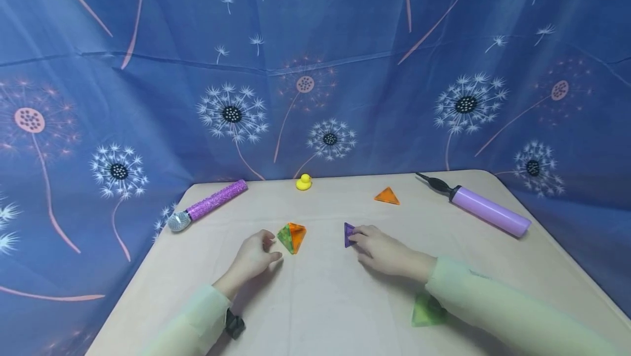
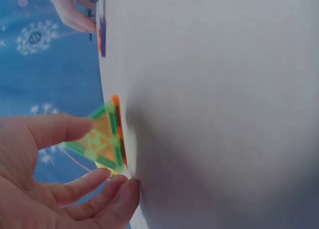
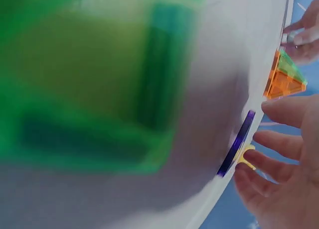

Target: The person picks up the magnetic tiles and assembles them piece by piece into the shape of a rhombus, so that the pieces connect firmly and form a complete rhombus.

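The step in hand looks to be dealing with the purple tile (image 1: 347, 234), which lies on the table (image 1: 315, 301) just to the right of the orange-and-green pyramid (image 1: 292, 237). The right hand (image 1: 383, 250) reaches over the tile with its fingers loosely spread, not closed round it; whether a fingertip touches it, I cannot tell. The left hand (image 1: 252, 257) curves beside the pyramid, its thumb and fingertips apart and gripping nothing. I judge that the next move calls for a light fingertip hold on the thin rim of the tile, with the left hand ready to steady the pyramid so it does not tip or slide. The head view alone gives the full layout: the mic (image 1: 207, 206) on the left, the duck (image 1: 304, 182) at the back, a loose orange tile (image 1: 387, 196) and the pump (image 1: 485, 210) on the right. There the right fingers cover part of the purple tile; the right wrist view shows it edge-on, apparently flat, with the fingers just beyond. That view also has a green tile blurred and large in front, while the head view shows it partly under the right sleeve (image 1: 512, 298). The left wrist view shows the gap between thumb and fingers beside the green face of the pyramid more clearly than the other 2
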### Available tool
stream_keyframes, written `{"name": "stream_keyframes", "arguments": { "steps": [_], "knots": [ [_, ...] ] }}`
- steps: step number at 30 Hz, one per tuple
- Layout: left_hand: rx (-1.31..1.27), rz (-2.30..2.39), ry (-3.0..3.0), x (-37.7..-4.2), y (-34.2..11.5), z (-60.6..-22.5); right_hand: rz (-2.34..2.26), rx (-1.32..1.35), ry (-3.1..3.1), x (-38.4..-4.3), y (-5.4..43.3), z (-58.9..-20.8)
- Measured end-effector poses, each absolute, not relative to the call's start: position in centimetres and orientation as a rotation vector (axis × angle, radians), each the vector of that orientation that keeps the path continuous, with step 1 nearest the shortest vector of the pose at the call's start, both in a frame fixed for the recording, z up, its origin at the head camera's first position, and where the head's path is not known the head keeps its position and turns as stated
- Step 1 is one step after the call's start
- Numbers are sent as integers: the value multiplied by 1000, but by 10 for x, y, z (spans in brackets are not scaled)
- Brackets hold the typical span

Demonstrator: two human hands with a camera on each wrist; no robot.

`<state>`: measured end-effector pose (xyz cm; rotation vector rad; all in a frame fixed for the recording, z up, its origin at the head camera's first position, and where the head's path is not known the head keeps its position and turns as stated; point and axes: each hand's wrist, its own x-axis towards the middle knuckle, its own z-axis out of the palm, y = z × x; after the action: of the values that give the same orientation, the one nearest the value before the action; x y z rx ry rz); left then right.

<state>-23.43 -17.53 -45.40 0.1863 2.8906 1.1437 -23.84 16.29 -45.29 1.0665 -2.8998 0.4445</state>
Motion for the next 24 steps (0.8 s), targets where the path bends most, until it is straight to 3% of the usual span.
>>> {"name": "stream_keyframes", "arguments": {
  "steps": [11,24],
  "knots": [
    [679,1078,2717,-209,-138,-453,988,983,-3015,-236,223,-457],
    [846,929,2648,-249,-80,-443,1360,1091,-3033,-211,272,-457]
  ]
}}
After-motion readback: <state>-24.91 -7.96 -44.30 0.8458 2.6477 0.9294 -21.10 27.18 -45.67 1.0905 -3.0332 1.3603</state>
